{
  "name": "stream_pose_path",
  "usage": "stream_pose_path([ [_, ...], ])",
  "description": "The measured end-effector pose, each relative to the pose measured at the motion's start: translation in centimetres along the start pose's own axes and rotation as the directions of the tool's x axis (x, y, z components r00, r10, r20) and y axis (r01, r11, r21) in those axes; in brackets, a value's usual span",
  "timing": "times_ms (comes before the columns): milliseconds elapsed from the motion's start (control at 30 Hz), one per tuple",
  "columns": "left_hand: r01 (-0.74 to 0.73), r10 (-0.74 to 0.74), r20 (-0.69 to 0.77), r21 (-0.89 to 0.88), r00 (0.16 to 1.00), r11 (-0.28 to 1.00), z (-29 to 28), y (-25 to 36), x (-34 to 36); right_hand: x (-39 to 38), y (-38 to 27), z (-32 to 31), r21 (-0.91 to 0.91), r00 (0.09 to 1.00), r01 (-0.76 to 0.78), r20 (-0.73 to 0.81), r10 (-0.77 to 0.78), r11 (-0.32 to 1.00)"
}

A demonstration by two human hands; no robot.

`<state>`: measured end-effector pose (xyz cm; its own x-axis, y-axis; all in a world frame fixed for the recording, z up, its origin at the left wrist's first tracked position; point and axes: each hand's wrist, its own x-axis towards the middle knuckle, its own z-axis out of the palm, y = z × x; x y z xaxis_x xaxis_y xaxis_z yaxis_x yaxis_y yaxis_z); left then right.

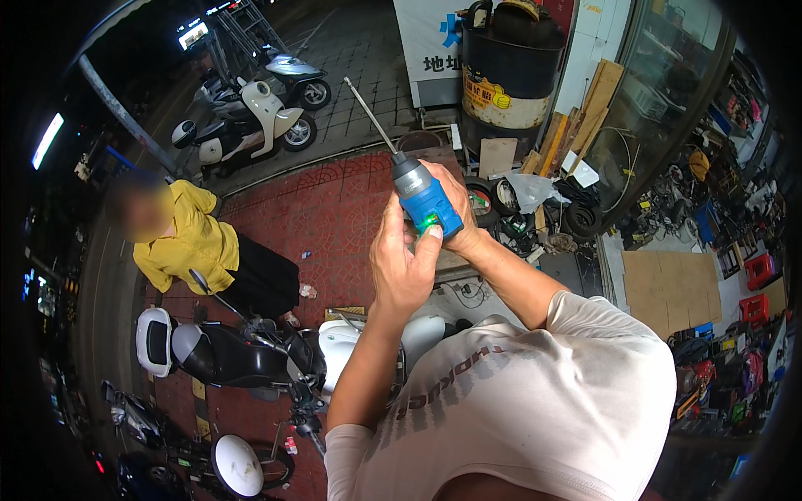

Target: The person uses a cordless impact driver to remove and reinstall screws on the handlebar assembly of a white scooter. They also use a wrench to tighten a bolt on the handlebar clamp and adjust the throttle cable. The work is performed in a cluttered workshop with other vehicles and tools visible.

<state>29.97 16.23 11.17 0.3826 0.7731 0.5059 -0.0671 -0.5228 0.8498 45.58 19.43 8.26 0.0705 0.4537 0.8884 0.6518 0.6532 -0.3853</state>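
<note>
A blue cordless driver (424, 200) with a dark grey nose is raised in front of me. Its long thin metal bit (372, 114) points up and to the left, touching nothing. My right hand (458, 194) grips the driver from the right and behind, most of its fingers hidden by the blue body. From the left, my left hand (403, 263) closes on it, the thumb pressed near a green light at the lower end. The left fingers lie along the driver's side, partly hidden.
A person in a yellow top (196, 238) stands at left near a parked black-and-white scooter (225, 355). A cream scooter (259, 121) is parked farther off. A black drum (511, 75), wood planks (593, 108) and cluttered parts line the right. Flattened cardboard (672, 290) lies there.
</note>
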Motion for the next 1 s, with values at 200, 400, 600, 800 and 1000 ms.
stream_pose_path([
  [200,-0.017,0.015,-0.052,-0.026,0.999,1.0,0.2,-0.7,-0.1,-0.1,-0.6,-0.2,-0.008,0.998,-0.05,0.026,0.05,0.999],
  [400,0.1,-0.101,-0.005,-0.051,0.995,0.994,0.0,0.7,-0.6,-0.7,-1.1,-0.6,0.017,0.987,-0.132,0.099,0.13,0.991],
  [600,0.096,-0.097,-0.013,-0.068,0.995,0.993,-0.2,1.1,-1.2,-1.2,-1.5,-0.2,0.042,0.992,-0.108,0.072,0.105,0.993],
  [800,0.12,-0.121,-0.019,-0.051,0.992,0.991,-0.1,1.4,-1.7,-1.9,-1.9,-0.1,0.031,0.994,-0.105,0.043,0.103,0.994],
  [1000,0.227,-0.226,0.039,-0.056,0.973,0.972,0.1,0.1,-1.6,-3.9,-0.4,-0.6,0.065,0.981,-0.185,0.071,0.18,0.981],
])
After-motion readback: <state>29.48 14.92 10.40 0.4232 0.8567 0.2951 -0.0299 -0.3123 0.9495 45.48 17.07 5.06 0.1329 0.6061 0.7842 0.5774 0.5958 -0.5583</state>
